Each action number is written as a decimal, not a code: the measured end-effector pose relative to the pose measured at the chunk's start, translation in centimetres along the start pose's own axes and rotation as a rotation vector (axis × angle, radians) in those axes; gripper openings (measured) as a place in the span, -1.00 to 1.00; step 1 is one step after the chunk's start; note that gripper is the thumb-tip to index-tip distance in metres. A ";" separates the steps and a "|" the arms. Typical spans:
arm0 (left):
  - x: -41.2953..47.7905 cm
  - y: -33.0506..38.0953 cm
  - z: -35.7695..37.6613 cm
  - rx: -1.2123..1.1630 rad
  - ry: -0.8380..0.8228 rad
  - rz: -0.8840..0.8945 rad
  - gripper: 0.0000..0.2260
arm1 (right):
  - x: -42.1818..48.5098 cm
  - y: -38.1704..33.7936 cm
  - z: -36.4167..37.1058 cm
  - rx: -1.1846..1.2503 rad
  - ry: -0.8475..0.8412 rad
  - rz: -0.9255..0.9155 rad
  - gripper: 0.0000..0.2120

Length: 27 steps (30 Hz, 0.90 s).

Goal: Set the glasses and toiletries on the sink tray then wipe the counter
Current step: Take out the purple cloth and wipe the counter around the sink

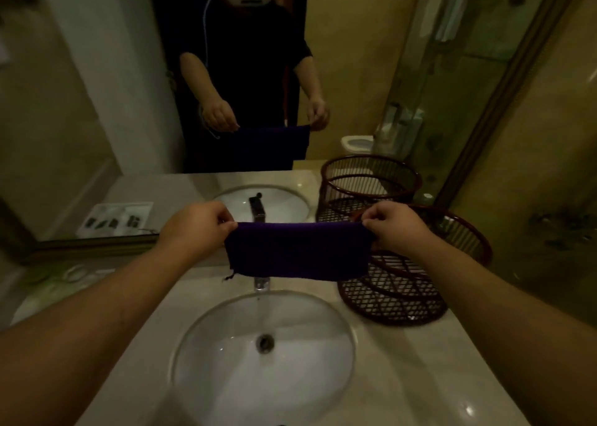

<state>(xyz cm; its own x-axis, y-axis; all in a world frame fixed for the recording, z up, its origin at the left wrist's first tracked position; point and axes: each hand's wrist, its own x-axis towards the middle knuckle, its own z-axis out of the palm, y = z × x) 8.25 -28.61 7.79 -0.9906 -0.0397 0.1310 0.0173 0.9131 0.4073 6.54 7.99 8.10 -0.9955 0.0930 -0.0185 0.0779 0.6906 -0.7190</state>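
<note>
Purple cloth [298, 251], one, pinched between left hand [198, 224], right hand [392, 227]

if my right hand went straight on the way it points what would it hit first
Probably the rim of the wicker basket, just beyond the right hand; depth is unclear.

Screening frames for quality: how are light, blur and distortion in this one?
Head view: dim yellowish light, purple cloth reads nearly black; wide-angle bowing at edges; items at far left smeared; glare spots on the counter; left hand and right hand fairly sharp.
</note>
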 end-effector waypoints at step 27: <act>-10.4 -20.2 -1.4 -0.813 -0.111 -0.716 -0.98 | -6.8 -20.1 33.8 0.241 -0.688 -0.046 -0.91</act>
<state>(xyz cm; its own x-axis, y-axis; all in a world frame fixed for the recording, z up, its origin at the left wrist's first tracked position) 18.43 -47.24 -0.54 -0.8128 -0.3815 -0.4402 -0.5243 0.1498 0.8383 9.93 -30.81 -0.80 -0.8122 -0.4592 -0.3599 0.0996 0.4986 -0.8611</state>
